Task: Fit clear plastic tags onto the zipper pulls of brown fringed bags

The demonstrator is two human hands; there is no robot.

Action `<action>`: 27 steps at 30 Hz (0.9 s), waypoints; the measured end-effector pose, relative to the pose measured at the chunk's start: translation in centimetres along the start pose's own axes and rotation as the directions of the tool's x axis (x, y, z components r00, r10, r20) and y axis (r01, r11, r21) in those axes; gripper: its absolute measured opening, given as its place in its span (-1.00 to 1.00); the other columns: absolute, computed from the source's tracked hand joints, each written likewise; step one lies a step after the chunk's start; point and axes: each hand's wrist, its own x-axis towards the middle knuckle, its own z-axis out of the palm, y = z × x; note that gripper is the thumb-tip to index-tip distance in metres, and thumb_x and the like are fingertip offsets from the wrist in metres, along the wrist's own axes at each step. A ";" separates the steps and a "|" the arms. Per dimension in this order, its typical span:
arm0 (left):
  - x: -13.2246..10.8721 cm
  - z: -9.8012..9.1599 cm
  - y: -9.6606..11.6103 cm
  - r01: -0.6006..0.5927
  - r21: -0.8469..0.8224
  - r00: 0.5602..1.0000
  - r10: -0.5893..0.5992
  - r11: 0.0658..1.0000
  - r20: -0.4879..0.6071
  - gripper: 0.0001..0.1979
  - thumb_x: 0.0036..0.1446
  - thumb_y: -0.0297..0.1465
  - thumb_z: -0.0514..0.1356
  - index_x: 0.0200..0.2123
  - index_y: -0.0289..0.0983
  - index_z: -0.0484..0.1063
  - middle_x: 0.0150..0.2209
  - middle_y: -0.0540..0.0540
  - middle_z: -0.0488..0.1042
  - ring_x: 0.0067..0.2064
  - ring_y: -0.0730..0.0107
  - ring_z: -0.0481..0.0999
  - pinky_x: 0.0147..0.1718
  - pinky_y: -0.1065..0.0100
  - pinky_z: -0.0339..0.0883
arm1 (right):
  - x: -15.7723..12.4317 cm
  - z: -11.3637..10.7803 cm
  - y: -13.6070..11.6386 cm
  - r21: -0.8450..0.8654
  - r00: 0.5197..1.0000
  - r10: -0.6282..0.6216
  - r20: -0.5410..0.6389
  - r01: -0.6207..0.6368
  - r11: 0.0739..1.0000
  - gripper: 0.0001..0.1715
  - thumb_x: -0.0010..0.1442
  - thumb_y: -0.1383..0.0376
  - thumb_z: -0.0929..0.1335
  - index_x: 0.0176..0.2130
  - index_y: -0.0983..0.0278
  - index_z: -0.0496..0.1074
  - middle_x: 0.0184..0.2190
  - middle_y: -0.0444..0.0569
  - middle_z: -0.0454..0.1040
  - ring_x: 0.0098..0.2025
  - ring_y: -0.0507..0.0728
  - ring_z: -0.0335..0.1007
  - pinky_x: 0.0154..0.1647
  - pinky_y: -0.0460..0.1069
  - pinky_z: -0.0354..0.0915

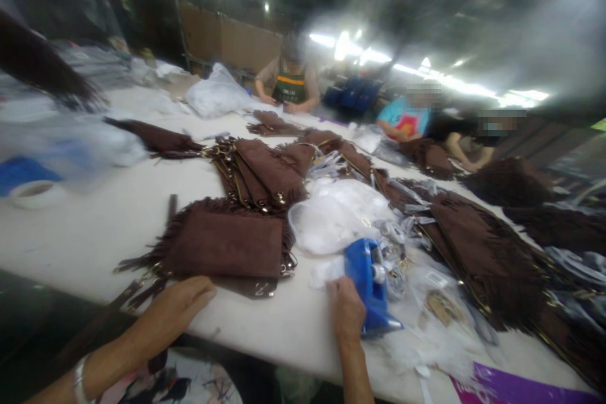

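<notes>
A brown fringed handbag (227, 243) lies flat on the table in front of me. At its lower left edge is my left hand (192, 297), fingers drawn together and curled; what they hold, if anything, is hidden. A strap (118, 303) hangs from the bag's left side over the table edge. My right hand (348, 309) is closed, right beside a blue tape dispenser (367, 284). Its fingertips are blurred and turned away, so I cannot make out what is in them. A thin white piece (326, 273) lies just beyond that hand.
More brown fringed bags (265, 170) are piled behind, and others (487, 252) lie to the right. A white plastic bag (338, 214) and wrapped metal hardware (398, 246) sit beyond the dispenser. A tape roll (38, 194) lies at left. Several people work across the table.
</notes>
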 end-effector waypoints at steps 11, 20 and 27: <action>-0.4 0.4 -0.3 -0.020 0.009 1.000 0.020 1.000 -0.009 -0.71 0.29 -0.24 -0.03 -0.34 -0.17 0.43 -0.31 -0.04 0.52 -0.20 0.22 0.50 -0.19 0.31 0.30 | 0.3 -0.4 0.3 0.150 0.997 0.032 0.076 -0.043 0.988 -0.44 0.30 -0.15 0.10 -0.45 0.19 0.22 -0.50 -0.12 0.39 -0.50 0.10 0.27 -0.46 -0.03 0.04; 5.5 8.7 9.4 -0.560 0.014 0.828 0.560 0.828 -0.041 -0.49 0.19 -0.50 0.09 0.21 -0.20 0.15 0.18 -0.22 0.32 0.21 0.15 0.28 0.20 0.16 0.18 | 0.4 -1.1 0.1 0.278 0.992 0.029 0.125 -0.063 0.958 -0.58 0.33 0.00 0.13 -0.38 0.20 0.29 -0.45 -0.10 0.44 -0.40 0.13 0.37 -0.37 -0.03 0.14; 12.8 16.4 13.0 -0.559 0.158 0.828 0.557 0.814 0.059 -0.45 0.13 -0.48 0.21 0.19 -0.27 0.18 0.22 -0.25 0.26 0.20 0.03 0.28 0.11 0.08 0.27 | 0.5 -0.7 0.1 0.307 0.984 0.098 0.151 -0.141 0.941 -0.68 0.26 0.06 0.25 -0.42 0.18 0.24 -0.48 -0.13 0.40 -0.44 0.14 0.32 -0.41 -0.02 0.10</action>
